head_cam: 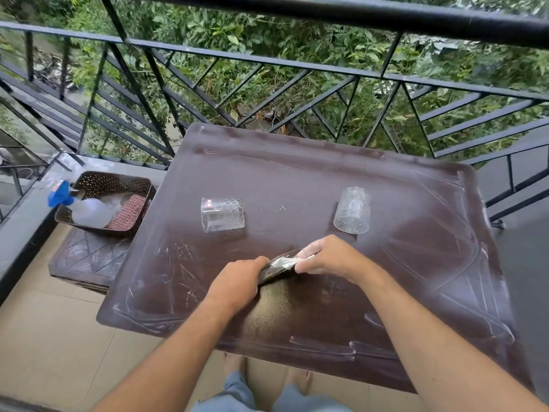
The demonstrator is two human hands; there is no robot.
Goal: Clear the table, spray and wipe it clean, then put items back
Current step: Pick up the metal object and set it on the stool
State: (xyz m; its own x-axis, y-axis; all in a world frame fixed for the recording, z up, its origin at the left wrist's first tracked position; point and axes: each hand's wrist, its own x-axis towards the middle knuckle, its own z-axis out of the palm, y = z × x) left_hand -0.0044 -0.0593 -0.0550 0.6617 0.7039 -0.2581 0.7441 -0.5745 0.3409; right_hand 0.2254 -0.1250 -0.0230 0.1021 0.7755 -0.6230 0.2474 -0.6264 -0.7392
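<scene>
A brown plastic table (pixel 297 173) with pale scuffs stands by the balcony rail. Two clear glasses rest on it: one (pixel 222 215) at centre left, one (pixel 353 211) at centre right, both seemingly rim down. Near the table's middle, my left hand (pixel 237 283) grips the edge of a dark flat object (pixel 274 273), lifted at an angle off the surface. My right hand (pixel 329 257) pinches a whitish crumpled piece (pixel 283 261) lying on that object's top edge. What the piece is, I cannot tell.
A brown perforated basket (pixel 113 179) sits on a low brown stool (pixel 86 257) left of the table. It holds a spray bottle (pixel 86 211) with a blue head and a checked cloth (pixel 127 214). A black metal railing (pixel 297 63) runs behind the table.
</scene>
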